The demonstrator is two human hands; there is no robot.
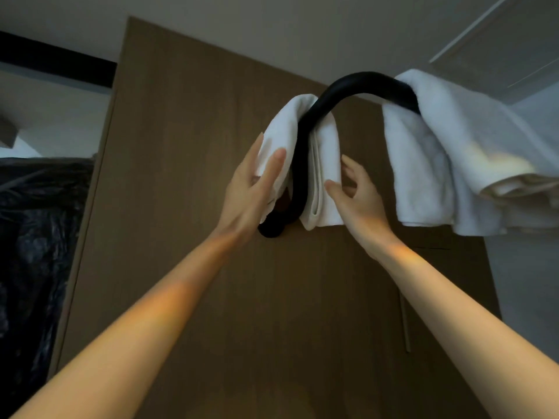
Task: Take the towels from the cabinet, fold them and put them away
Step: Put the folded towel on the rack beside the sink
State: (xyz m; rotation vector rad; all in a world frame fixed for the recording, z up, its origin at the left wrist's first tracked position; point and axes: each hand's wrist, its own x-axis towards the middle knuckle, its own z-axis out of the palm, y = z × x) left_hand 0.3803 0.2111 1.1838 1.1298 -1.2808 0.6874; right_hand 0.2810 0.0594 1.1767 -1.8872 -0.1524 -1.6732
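Note:
A folded white towel [325, 164] hangs over the near end of a curved black bar [360, 89] in front of a brown wooden cabinet door [187, 146]. My left hand [257, 182] lies flat against the towel's left side, fingers spread. My right hand [354, 189] touches its right side, thumb and fingers pinching the edge. A second, bulkier white towel [447, 152] drapes over the far right end of the same bar, with folds bunched at its lower right.
A thin metal handle [405, 325] runs down the door at the lower right. Dark crinkled plastic [33, 237] covers something at the left. The ceiling and a white panel [499, 46] lie above at the right.

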